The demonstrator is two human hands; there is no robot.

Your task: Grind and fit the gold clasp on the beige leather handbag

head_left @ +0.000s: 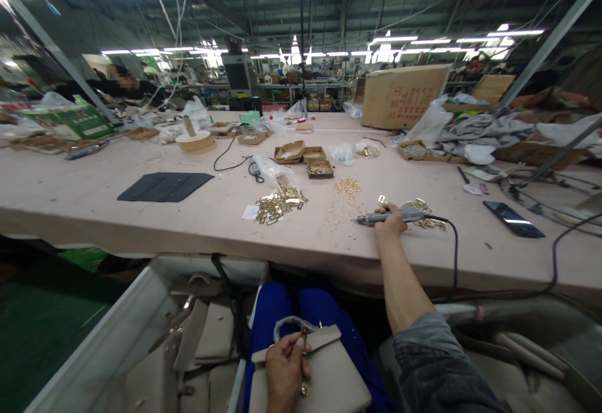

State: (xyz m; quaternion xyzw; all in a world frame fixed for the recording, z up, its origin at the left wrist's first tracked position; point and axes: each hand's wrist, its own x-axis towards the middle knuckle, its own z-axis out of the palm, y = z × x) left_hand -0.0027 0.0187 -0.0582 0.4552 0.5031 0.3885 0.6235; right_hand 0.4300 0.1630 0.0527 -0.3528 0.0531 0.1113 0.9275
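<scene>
A beige handbag with a pale handle rests on my lap. My left hand is closed at its flap, pinching a small gold metal plate between thumb and fingers. A gold fitting shows just below those fingers. Out over the table, my right hand wraps around a silver electric screwdriver, its tip pointing left and its black cord trailing right. Behind that hand lie gold metal plates. Tiny gold screws are heaped and scattered left of the screwdriver's tip.
More gold plates spill from a plastic bag in mid-table. Small cardboard boxes stand behind them. A dark flat panel lies left, a phone right. A white bin of beige bags stands at my left.
</scene>
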